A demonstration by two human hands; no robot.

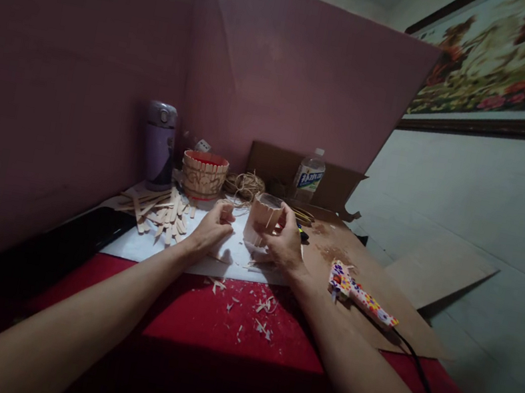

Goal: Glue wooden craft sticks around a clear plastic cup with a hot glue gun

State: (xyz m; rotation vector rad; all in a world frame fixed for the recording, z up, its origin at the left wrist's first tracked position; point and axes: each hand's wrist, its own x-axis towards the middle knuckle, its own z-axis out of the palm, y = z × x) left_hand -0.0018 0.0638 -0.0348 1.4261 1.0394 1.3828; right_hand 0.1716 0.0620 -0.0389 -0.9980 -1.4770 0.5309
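My right hand [284, 244] grips a small cup clad in wooden sticks [263, 218], holding it upright just above the white sheet [152, 248]. Left of the cup, my left hand [214, 225] has its fingers curled and pinched together; whether a small stick piece is between them I cannot tell. A pile of loose wooden sticks [161, 211] lies further left on the sheet. Wood shavings [252, 313] are scattered on the red tablecloth [229, 326] in front of my hands.
A finished stick-covered pot with a red rim [203, 174], a purple flask [160, 144], a raffia coil [244, 185] and a water bottle [310, 174] stand at the back. A patterned glue gun [359, 295] lies on cardboard [380, 278] to the right. A black object [66, 243] lies left.
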